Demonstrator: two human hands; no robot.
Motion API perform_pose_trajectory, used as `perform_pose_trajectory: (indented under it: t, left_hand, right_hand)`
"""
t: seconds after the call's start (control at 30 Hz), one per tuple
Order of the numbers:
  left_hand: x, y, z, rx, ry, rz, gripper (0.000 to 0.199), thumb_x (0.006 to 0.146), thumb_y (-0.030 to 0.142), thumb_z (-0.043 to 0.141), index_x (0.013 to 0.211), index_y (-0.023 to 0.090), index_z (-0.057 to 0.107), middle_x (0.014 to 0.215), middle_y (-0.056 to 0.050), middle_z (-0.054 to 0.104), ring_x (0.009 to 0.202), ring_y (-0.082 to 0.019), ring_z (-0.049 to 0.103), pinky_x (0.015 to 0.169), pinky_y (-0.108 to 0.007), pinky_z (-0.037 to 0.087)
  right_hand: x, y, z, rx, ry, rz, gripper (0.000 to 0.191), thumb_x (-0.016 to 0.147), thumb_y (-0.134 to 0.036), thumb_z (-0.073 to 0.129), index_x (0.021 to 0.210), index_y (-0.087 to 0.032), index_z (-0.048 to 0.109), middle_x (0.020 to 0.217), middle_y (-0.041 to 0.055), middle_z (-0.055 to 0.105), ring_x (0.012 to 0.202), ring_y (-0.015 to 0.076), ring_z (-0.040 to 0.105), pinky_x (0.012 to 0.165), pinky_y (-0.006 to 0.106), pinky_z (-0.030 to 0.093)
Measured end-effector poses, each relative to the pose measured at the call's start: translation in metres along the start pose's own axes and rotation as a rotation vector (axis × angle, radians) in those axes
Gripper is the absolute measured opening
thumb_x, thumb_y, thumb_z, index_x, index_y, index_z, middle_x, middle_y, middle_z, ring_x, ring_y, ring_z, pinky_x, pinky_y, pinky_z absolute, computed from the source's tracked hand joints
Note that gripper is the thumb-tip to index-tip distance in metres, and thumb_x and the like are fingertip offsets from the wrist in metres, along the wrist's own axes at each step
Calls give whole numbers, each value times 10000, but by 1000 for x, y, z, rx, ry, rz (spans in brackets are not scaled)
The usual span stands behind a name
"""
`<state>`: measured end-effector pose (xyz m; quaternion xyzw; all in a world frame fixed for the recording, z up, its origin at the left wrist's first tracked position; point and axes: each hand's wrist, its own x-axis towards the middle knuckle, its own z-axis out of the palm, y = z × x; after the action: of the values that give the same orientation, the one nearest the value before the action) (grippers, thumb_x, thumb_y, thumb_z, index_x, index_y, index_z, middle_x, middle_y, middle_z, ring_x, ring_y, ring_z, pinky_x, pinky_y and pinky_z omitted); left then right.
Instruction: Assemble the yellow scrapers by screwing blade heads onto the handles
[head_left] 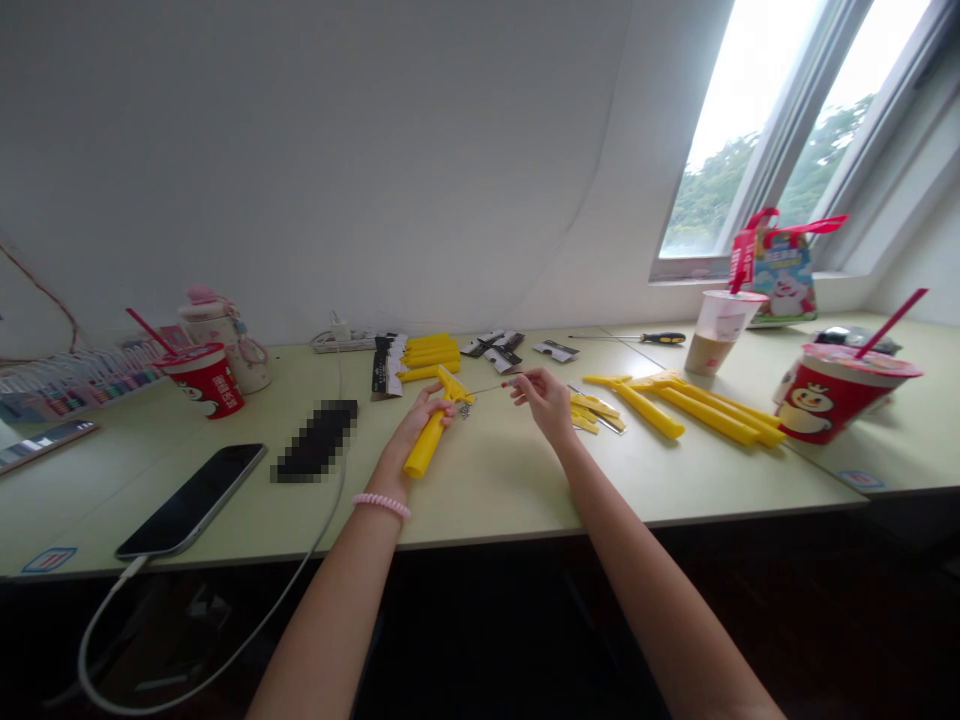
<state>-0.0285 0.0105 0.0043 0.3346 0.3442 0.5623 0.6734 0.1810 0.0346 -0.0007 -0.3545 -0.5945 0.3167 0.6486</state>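
Near me, 11 o'clock: my left hand [424, 423] clenched around a yellow plastic handle [426, 441] | 12 o'clock: my right hand [541, 398] pinching a thin metal pin [487, 388], its end near the handle's head | 1-2 o'clock: loose yellow handles [709, 415] | farther, 1 o'clock: black-gripped screwdriver [664, 338]

Yellow plastic T-shaped handle [424, 445] tilted, head up; thin metal rod [487, 388] nearly level, tip just beside head.

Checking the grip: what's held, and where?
Left hand grips a yellow plastic tool near its head; right hand pinches a thin metal rod by its end.
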Motion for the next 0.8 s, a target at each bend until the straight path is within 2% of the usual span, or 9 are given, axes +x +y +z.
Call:
perform_pose_trajectory:
  t: [0.07, 0.17, 0.27, 0.4, 0.5, 0.63, 0.8]
  left_hand:
    - [-2, 1, 1, 9, 0, -1, 548, 670, -32, 514, 1129, 222, 358, 760, -22, 519, 486, -41, 486, 409, -116, 340]
    - [-5, 1, 2, 26, -8, -12, 555, 674, -21, 525, 1147, 218, 360, 748, -16, 515, 481, -39, 477, 409, -121, 345]
    - [-5, 1, 3, 29, -34, -10, 561, 669, -19, 532, 1154, 211, 368, 734, -11, 506, 479, -39, 470, 400, -118, 337]
    - [-3, 0, 3, 34, -45, 8, 578, 660, -28, 528, 1161, 209, 363, 729, -11, 499, 489, -44, 476, 388, -111, 323]
    - [-3, -1, 3, 50, -36, 6, 582, 662, -27, 526, 1163, 215, 356, 742, -21, 508, 498, -48, 485, 391, -110, 327]
    - [-4, 0, 4, 43, -34, -9, 550, 672, -13, 532, 1142, 217, 362, 749, -23, 515, 492, -40, 476, 402, -112, 342]
    - [-5, 1, 4, 44, -28, -11, 544, 655, -14, 550, 1117, 213, 376, 717, -7, 510, 482, -40, 469, 409, -119, 348]
  right_hand:
    - [-1, -2, -1, -106, 7, -1, 324, 724, -496, 561, 714, -178, 506, 595, 17, 593, 487, 127, 553, 434, 251, 454]
    - [-2, -3, -4, -282, -4, -25, 325, 778, -486, 487, 655, -185, 493, 537, -4, 543, 473, 109, 489, 464, 233, 393]
    - [-3, -2, -4, -466, -21, -58, 355, 830, -462, 397, 601, -198, 457, 511, -13, 501, 488, 115, 451, 507, 238, 347]
    - [-3, 1, -4, -628, -44, -22, 372, 863, -450, 295, 615, -213, 440, 527, -6, 483, 522, 145, 447, 514, 249, 297]
    - [-2, 5, -3, -603, -80, -32, 291, 855, -415, 308, 732, -216, 481, 612, 2, 535, 586, 161, 486, 543, 251, 319]
    - [-1, 6, -1, -506, -75, -170, 177, 813, -339, 394, 798, -201, 503, 732, 28, 587, 676, 160, 521, 598, 251, 363]
    - [-5, -2, 0, -464, -33, -209, 234, 819, -419, 425, 817, -202, 512, 620, -2, 568, 529, 124, 475, 527, 227, 351]
